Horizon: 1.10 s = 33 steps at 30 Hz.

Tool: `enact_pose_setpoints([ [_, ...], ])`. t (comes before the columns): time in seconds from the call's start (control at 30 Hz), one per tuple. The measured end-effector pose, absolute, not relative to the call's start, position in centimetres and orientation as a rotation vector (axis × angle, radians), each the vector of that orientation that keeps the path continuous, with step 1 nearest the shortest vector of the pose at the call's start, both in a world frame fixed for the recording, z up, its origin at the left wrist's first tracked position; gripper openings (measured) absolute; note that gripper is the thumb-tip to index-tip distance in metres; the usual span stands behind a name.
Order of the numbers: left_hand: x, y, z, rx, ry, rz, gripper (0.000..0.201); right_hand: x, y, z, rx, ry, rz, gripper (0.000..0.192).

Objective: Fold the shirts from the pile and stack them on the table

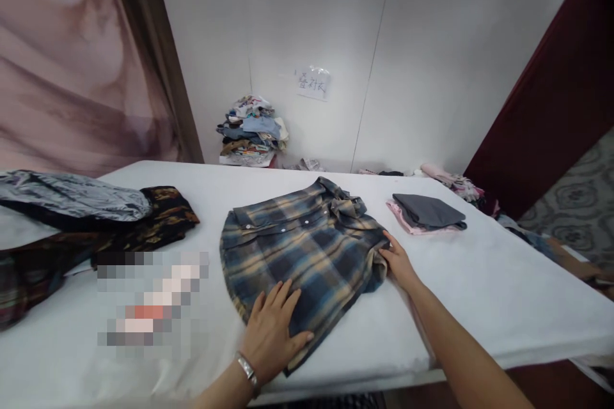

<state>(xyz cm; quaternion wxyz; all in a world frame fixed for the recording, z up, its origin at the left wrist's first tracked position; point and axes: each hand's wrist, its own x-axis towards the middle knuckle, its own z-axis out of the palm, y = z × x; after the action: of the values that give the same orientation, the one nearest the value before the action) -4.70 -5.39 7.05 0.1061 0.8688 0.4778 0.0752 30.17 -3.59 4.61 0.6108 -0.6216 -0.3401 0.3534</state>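
One plaid shirt [307, 249] on table [480, 294], collar toward far wall; left hand [271, 332] flat on hem, fingers spread; right hand [398, 262] pinching shirt's right edge; two folded garments [426, 212] right of shirt

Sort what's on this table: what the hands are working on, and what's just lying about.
In hand: blue-and-tan plaid flannel shirt, left hand flat on it, right hand at its edge.

Lying about: folded grey garment, dark patterned clothes, shiny grey jacket.

A white-covered desk [503, 294] carries a blue plaid shirt [307, 249] at its middle — dark patterned garments [144, 223] and a grey one [71, 195] lie leftward, a folded grey-and-pink stack [426, 212] on the right.
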Motion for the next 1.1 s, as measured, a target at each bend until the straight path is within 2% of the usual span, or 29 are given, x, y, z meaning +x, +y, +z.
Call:
enact_pose_setpoints([
  [0.13,-4.5,-5.5,7.2,2.555,1.445,0.337,0.038,30.9,-3.8,5.3,-1.209,-0.566,0.968,0.079],
  [0.27,-4.3,-4.2,7.1,2.601,1.404,0.372,0.012,30.6,-3.7,6.4,-1.304,-0.479,1.062,0.066],
  [0.37,-5.1,-3.2,8.1,2.562,1.364,0.409,0.006,29.8,-4.5,7.7,-1.361,-0.512,1.058,0.058],
  [0.53,-10.4,-2.2,12.0,2.517,1.447,0.650,0.009,28.4,-8.0,9.3,-1.265,-0.861,1.142,0.045],
  [0.67,-14.3,-2.2,11.8,2.506,1.458,0.523,0.007,28.1,-9.8,9.5,-1.621,-1.237,1.360,0.038],
  [0.77,-14.6,-2.5,9.6,2.425,1.331,0.431,0.006,28.7,-8.5,9.5,-1.739,-1.292,1.180,0.034],
  [0.93,-13.5,-2.9,7.9,2.401,1.264,0.492,0.019,28.8,-2.6,9.7,-1.754,-1.361,0.693,0.042],
  [1.0,-13.5,-2.5,8.5,2.338,1.263,0.487,0.026,28.2,0.0,9.6,-1.798,-1.459,0.504,0.051],
  [1.1,-13.9,-0.3,10.0,2.278,1.390,0.509,0.032,27.0,3.7,9.2,-1.897,-1.571,0.384,0.075],
])
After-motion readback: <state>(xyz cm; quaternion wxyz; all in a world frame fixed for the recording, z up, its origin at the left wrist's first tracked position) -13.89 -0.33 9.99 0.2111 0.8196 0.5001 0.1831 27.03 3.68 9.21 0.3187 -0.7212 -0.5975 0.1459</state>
